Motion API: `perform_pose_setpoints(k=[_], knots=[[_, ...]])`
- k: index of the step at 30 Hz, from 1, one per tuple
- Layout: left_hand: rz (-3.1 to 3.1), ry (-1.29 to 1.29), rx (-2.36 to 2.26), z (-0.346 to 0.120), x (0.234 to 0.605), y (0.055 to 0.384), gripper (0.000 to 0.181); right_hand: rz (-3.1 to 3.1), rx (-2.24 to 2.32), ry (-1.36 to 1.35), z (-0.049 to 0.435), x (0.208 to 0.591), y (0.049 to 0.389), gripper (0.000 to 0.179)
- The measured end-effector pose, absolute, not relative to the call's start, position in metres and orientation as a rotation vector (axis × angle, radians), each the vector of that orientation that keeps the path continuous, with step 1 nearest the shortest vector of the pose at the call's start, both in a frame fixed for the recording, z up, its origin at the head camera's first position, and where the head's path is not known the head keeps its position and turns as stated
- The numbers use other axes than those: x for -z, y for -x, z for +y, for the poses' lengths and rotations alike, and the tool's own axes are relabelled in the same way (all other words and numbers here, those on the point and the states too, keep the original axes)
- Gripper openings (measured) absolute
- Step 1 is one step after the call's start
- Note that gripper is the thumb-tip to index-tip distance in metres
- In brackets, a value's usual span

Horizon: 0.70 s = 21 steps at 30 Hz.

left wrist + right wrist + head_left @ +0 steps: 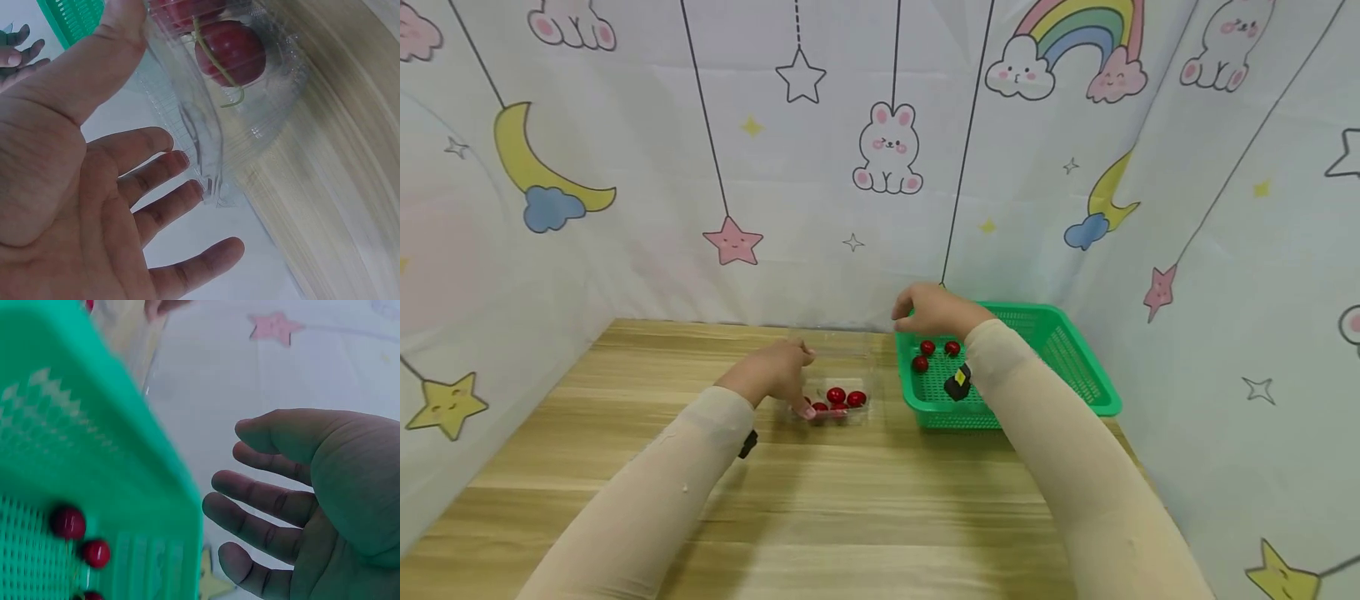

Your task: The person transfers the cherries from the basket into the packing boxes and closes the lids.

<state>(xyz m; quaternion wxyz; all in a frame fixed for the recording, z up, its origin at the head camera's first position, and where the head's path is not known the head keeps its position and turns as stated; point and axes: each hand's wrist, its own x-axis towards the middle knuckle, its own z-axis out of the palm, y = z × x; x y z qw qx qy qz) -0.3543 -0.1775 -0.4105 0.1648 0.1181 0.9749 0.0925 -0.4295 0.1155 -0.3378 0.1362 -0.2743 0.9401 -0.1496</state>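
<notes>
My left hand (777, 372) is at the left side of a clear plastic box (868, 379), its thumb at the front rim. In the left wrist view the thumb (94, 69) overlaps the box wall (199, 134), and the loosely spread fingertips come right up to its edge. Several red cherries (836, 396) lie in the box, one with a green stem. My right hand (936, 308) hovers over the back left rim of a green plastic basket (1093, 379), fingers relaxed and holding nothing. Three cherries (928, 347) lie inside the basket near its left end.
Box and basket stand side by side on a wood-grain table (850, 517), the basket to the right. Behind the table hangs a white cloth (820, 183) printed with bunnies, stars and moons, which also covers both sides.
</notes>
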Motion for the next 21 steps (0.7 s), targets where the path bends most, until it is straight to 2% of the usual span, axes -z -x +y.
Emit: perform_pose_setpoints(k=[9, 21], knots=[[2.776, -0.347, -0.263, -0.176, 0.406, 0.353, 0.112, 2.728, 0.411, 0.706, 0.158, 0.358, 0.456, 0.037], [2.772, -0.321, -0.263, -0.177, 0.408, 0.353, 0.111, 2.655, 0.306, 0.516, 0.174, 0.387, 0.470, 0.048]])
